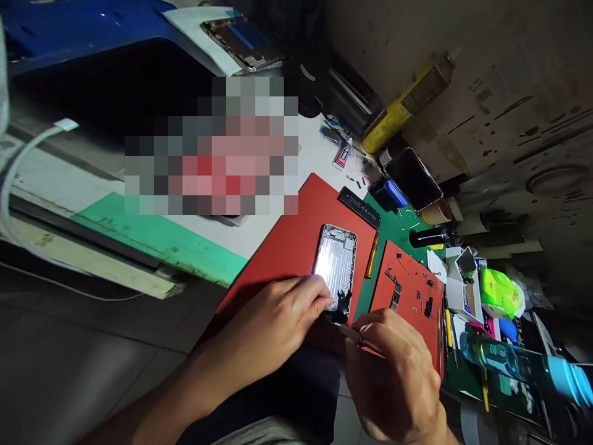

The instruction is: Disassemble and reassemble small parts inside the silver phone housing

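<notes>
Left hand [296, 304] seems pinched on phone housing's [334, 262] near end, bracing it; right hand [399, 364] closed round slim tool [351, 334] beside it.

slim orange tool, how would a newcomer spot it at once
Find the flat red mat under the silver, ribbed phone frame. Along the mat's right edge, just below a flat black bar, lies the slim orange tool. Its orange handle sets it apart from the black bar and silver frame beside it.

Big mat [287, 235] red, bench mat [405, 225] dk grn, pkt [500, 293] lime grn w/ white, bottle cap [572, 380] lt blue
</notes>
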Demonstrator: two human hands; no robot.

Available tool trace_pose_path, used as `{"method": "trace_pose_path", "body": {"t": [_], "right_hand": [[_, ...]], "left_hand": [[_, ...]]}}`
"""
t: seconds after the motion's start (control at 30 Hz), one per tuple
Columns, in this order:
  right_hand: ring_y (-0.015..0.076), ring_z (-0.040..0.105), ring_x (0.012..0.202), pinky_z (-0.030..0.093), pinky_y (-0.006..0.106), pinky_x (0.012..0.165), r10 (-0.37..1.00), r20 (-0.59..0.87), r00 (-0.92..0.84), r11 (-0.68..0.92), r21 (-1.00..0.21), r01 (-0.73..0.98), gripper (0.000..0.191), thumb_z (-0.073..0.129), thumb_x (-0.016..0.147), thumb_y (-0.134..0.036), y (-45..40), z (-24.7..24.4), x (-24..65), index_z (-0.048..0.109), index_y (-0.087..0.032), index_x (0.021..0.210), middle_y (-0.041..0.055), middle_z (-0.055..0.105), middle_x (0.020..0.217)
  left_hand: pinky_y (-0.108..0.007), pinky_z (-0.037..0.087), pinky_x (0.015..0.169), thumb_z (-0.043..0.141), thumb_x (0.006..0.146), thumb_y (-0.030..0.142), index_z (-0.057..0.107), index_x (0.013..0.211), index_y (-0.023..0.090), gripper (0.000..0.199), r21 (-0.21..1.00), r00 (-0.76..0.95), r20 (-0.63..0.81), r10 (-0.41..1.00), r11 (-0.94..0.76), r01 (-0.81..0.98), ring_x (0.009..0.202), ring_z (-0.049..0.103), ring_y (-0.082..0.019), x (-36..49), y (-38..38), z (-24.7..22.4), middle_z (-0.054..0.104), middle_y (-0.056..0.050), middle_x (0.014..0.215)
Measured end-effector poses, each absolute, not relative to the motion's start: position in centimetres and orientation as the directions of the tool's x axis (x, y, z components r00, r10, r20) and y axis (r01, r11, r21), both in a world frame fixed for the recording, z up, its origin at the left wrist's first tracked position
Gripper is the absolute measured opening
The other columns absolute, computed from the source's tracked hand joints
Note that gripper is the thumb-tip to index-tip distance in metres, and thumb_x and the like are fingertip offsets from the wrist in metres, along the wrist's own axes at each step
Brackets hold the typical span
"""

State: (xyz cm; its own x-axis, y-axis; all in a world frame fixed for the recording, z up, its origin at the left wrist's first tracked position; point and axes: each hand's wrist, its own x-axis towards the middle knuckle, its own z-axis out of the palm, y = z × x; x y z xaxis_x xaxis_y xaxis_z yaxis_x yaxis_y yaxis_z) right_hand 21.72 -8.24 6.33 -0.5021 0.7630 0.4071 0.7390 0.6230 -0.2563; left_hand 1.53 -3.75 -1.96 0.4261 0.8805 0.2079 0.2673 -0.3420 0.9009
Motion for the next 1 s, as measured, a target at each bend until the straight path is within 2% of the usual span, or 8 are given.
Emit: {"method": "trace_pose_path", "body": {"t": [0.17,0.27,0.5,0.77,0.9,1.0], "right_hand": [[0.0145,0.056,0.056,0.051,0.031,0.051,0.71,0.437,-0.552,0.664,-0.156,0.731,0.021,0.067,0.093,-0.004,-7.95,6.62,21.19,0.061,-0.015,0.11,-0.002,0.062,0.067],[0.0168,0.061,0.062,0.054,0.033,0.055,0.728,0.43,-0.534,0.65,-0.185,0.737,0.021,0.063,0.094,-0.002,-7.85,6.56,21.16,0.062,-0.014,0.111,0.0007,0.064,0.07],[0.0165,0.065,0.064,0.057,0.032,0.057,0.729,0.456,-0.51,0.637,-0.181,0.749,0.019,0.065,0.094,-0.001,-7.73,6.23,21.38,0.063,-0.016,0.106,0.0002,0.064,0.072],[0.0156,0.055,0.061,0.046,0.032,0.055,0.726,0.503,-0.47,0.637,-0.232,0.735,0.018,0.065,0.094,0.002,-7.72,6.08,20.88,0.062,-0.016,0.098,0.0011,0.06,0.071],[0.0172,0.057,0.064,0.046,0.033,0.057,0.746,0.477,-0.464,0.632,-0.287,0.72,0.019,0.061,0.095,0.001,-7.73,6.04,20.76,0.061,-0.017,0.102,0.0022,0.06,0.073],[0.0149,0.051,0.06,0.04,0.031,0.054,0.732,0.5,-0.463,0.636,-0.257,0.728,0.02,0.064,0.095,0.002,-7.73,5.99,20.64,0.061,-0.017,0.101,0.0,0.057,0.07]], "left_hand": [[-0.028,0.043,0.063,0.05,0.112,0.022,0.059,0.097,0.023,0.018,0.898,0.425,0.21,0.88,-0.346,0.272,0.073,0.07,-0.015,1.56,-3.56,-1.88,0.072,0.003,0.083],[-0.028,0.043,0.063,0.05,0.112,0.02,0.059,0.096,0.023,0.018,0.892,0.42,0.23,0.878,-0.363,0.271,0.072,0.071,-0.015,1.57,-3.58,-1.91,0.072,0.004,0.083],[-0.029,0.042,0.062,0.049,0.112,0.021,0.059,0.096,0.023,0.019,0.883,0.426,0.219,0.878,-0.364,0.297,0.073,0.072,-0.016,1.76,-3.6,-1.99,0.073,0.003,0.083],[-0.026,0.047,0.066,0.048,0.111,0.021,0.062,0.096,0.023,0.021,0.892,0.437,0.161,0.885,-0.321,0.32,0.072,0.071,-0.016,1.83,-3.47,-1.57,0.073,0.001,0.082],[-0.027,0.048,0.066,0.047,0.111,0.021,0.062,0.096,0.023,0.021,0.899,0.446,0.129,0.886,-0.294,0.324,0.071,0.071,-0.016,1.78,-3.45,-1.39,0.073,0.001,0.081],[-0.027,0.048,0.066,0.046,0.111,0.022,0.062,0.095,0.023,0.022,0.901,0.441,0.132,0.888,-0.293,0.321,0.071,0.071,-0.016,1.73,-3.43,-1.36,0.072,0.001,0.08]]}}
